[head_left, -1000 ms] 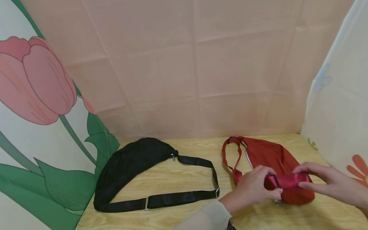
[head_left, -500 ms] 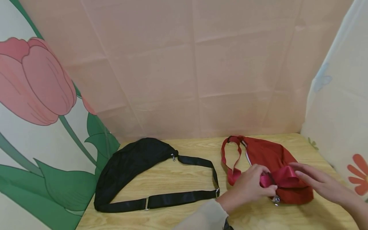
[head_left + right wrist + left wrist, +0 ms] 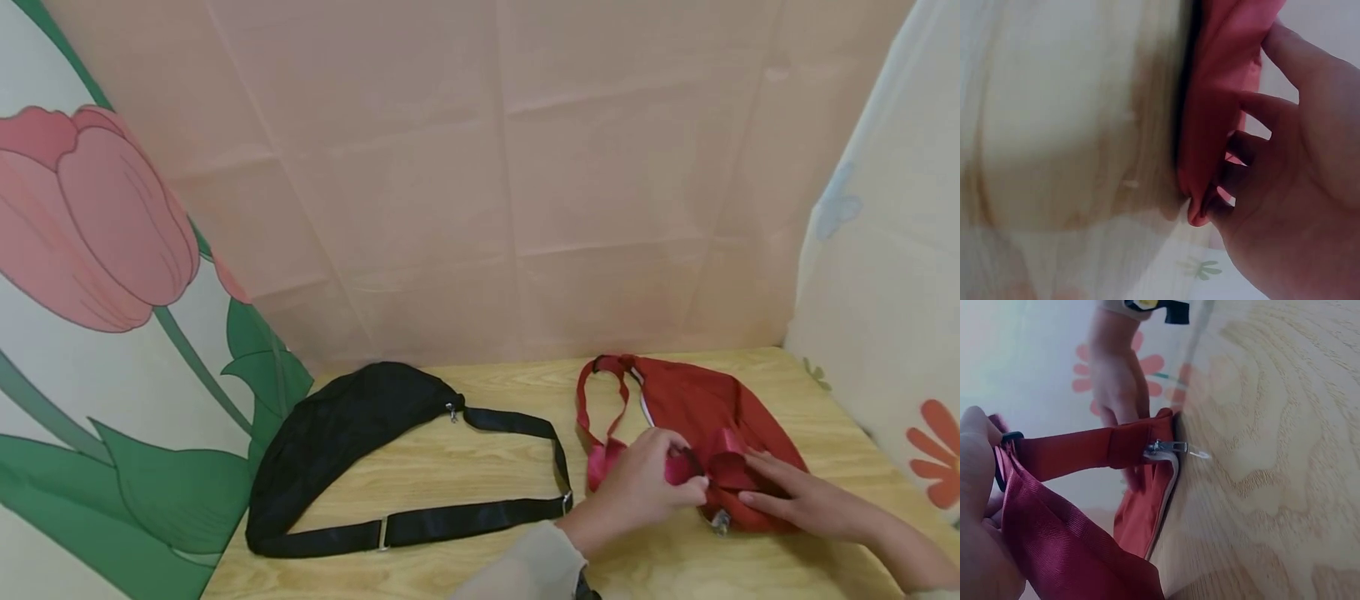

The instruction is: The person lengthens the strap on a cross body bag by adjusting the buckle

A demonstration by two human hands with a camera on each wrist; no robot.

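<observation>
A red waist bag lies at the right of the table in the head view. My left hand pinches its strap at the black slider buckle, and a loose length of strap hangs below the fingers in the left wrist view. A loop of strap stands up between my two hands. My right hand rests on the bag's near end with fingers extended; in the right wrist view they lie spread along the red fabric. Beside that end shows a metal zipper pull.
A black waist bag lies at the left of the wooden table, its strap looped toward the middle. Behind stands a pinkish cloth backdrop, with a tulip-printed sheet at left and a pale flowered one at right.
My right hand has let go of the strap and moved down onto the bag's near end. The left hand has shifted slightly left with the buckle, and the strap now bulges into a loop.
</observation>
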